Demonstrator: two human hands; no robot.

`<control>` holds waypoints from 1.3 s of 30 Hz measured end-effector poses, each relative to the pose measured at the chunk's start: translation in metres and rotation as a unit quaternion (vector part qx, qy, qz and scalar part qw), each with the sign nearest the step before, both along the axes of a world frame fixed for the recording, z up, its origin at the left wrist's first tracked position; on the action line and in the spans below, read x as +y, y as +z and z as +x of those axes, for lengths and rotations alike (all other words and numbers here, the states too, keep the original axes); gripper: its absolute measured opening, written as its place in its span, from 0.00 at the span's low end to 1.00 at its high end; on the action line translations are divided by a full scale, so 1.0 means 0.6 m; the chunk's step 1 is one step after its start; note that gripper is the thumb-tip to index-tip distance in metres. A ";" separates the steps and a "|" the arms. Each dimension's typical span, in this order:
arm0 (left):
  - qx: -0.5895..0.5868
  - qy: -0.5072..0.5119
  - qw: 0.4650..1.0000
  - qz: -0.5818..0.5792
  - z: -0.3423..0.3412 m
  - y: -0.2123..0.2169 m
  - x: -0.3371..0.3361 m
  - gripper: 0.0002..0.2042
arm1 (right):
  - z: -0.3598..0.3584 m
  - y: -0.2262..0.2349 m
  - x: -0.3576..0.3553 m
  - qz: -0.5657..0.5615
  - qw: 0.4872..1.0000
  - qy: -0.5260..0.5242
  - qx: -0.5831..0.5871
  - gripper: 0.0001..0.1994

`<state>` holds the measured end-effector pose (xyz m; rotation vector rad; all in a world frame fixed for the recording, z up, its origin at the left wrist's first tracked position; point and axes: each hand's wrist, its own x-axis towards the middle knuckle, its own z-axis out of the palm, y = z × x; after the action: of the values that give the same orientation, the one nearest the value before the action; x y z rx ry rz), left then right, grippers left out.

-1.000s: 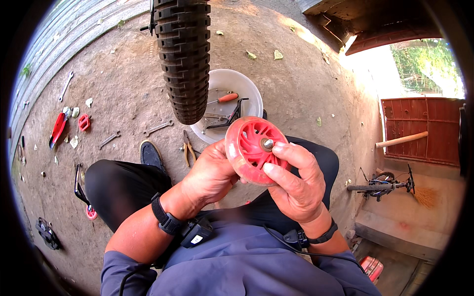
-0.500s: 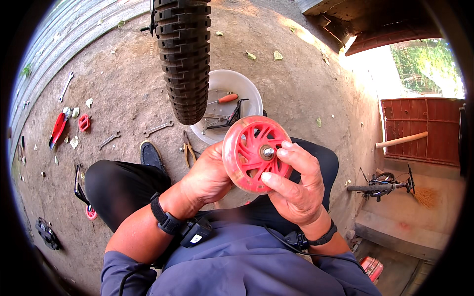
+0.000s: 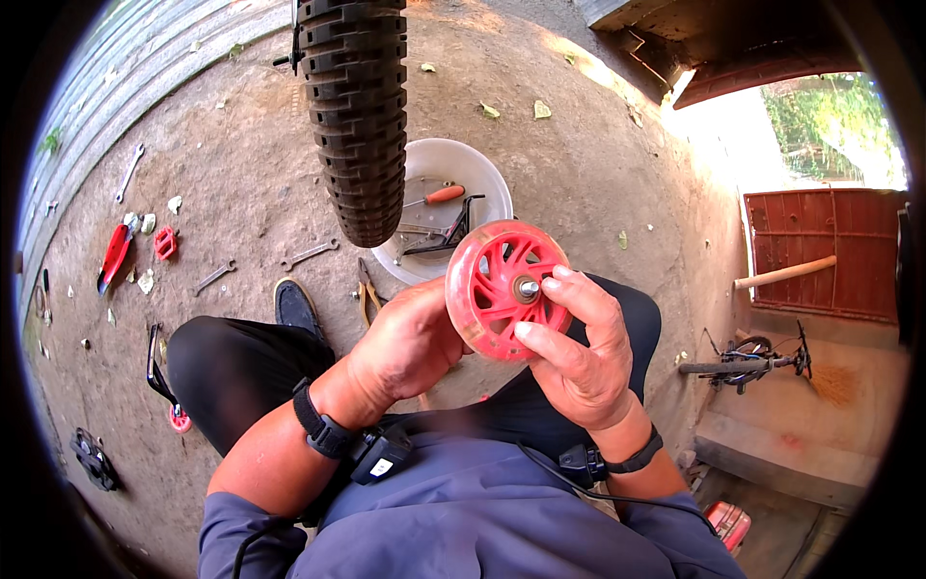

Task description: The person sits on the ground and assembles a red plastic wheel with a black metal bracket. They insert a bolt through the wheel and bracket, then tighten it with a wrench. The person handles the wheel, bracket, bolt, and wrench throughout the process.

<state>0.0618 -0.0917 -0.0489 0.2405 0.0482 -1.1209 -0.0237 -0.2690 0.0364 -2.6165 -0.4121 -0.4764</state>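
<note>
A translucent red, curved-spoked wheel [image 3: 485,311] with a metal axle end at its hub is held tilted at the centre of the frame. The left hand [image 3: 410,338] is closed on its left rim, the fingertips hidden behind it. The right hand [image 3: 586,362] is bent at the wheel's right side, two fingertips touching the near face around the axle; whether it grips or merely rests there cannot be told. Above the wheel, a round whitish plastic basin [image 3: 490,174] contains an orange-handled screwdriver [image 3: 446,194]. A black knobbly tyre [image 3: 355,116] fills the upper centre-left, overlapping the basin's left edge.
</note>
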 end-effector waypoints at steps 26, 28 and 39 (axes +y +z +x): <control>-0.014 -0.103 0.910 0.402 -0.008 -0.101 0.003 0.15 | 0.236 -0.204 -0.199 0.064 0.909 -0.052 0.409 0.14; -0.005 -0.101 0.900 0.424 -0.007 -0.122 0.011 0.15 | 0.253 -0.281 -0.209 0.054 0.892 -0.064 0.444 0.13; 0.074 -0.042 0.859 0.504 0.015 -0.154 0.010 0.11 | 0.211 -0.548 -0.151 -0.063 0.876 -0.039 0.477 0.11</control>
<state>0.0710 -0.0858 -0.1410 1.1020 0.7852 -1.1117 0.1029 -0.3593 -0.2921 -2.6056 0.0056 0.8430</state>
